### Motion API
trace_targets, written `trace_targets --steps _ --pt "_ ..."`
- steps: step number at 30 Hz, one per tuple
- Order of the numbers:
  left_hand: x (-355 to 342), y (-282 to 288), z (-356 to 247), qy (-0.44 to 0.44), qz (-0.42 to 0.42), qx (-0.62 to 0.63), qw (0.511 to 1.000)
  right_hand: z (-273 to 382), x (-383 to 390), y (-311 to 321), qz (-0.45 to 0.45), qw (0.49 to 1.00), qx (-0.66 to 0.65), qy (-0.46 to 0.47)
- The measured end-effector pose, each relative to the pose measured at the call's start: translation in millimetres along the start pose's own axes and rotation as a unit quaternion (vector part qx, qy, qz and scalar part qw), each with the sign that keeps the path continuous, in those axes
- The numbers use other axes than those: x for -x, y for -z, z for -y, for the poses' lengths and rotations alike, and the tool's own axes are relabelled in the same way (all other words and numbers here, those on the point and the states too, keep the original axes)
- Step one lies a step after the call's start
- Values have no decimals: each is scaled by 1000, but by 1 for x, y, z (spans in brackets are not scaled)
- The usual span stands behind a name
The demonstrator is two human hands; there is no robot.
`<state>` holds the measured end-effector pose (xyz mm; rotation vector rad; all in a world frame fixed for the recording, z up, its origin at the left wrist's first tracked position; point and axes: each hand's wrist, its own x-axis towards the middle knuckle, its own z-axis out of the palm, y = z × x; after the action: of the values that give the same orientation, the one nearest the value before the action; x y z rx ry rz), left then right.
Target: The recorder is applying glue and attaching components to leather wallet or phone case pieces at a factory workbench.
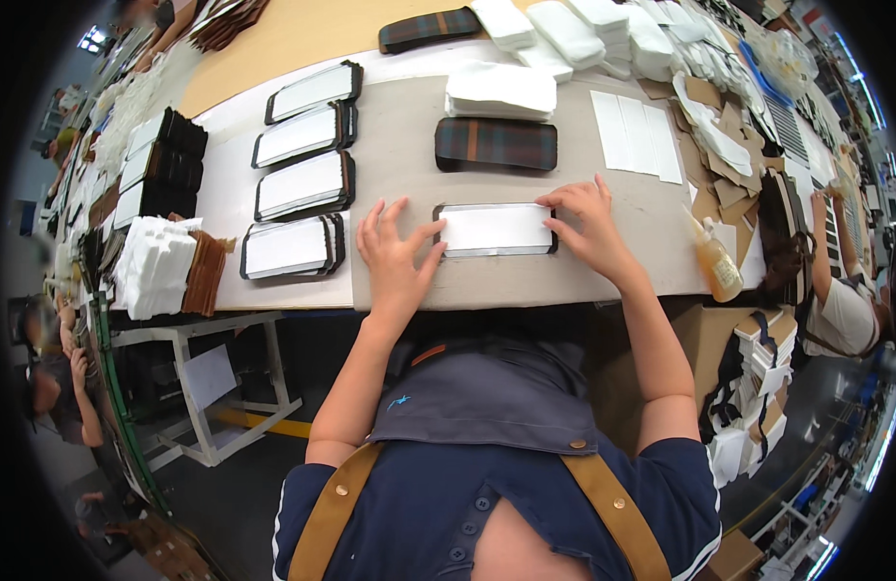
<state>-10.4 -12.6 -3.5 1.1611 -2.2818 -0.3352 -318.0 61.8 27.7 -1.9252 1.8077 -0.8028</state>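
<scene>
A rectangular dark-edged panel (496,230) with a white sheet on top lies flat on the table in front of me. My left hand (397,254) has thumb and index finger against its left end, the other fingers lifted and spread. At the right end, my right hand (591,230) curls its index finger onto the far corner, with the thumb at the side edge. Between them the panel is held by its two ends. Just beyond it lies a dark plaid panel (496,144), touching a stack of white pads (500,92).
Several stacks of white-topped panels (291,250) line the table's left. White foam-like blocks (157,263) and brown pieces stand at the left edge. White strips (636,137), cardboard scraps (724,184) and a bottle of amber liquid (716,259) are on the right. Another person (845,310) works at far right.
</scene>
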Motion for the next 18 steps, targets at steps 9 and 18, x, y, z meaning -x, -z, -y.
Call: trace_targets --steps 9,18 --pt "0 -1 -1 -4 5 -5 1000 -2 2 -1 1 1000 15 -1" --pt "-2 1 -3 -2 5 -11 1000 8 6 -10 -102 992 73 6"
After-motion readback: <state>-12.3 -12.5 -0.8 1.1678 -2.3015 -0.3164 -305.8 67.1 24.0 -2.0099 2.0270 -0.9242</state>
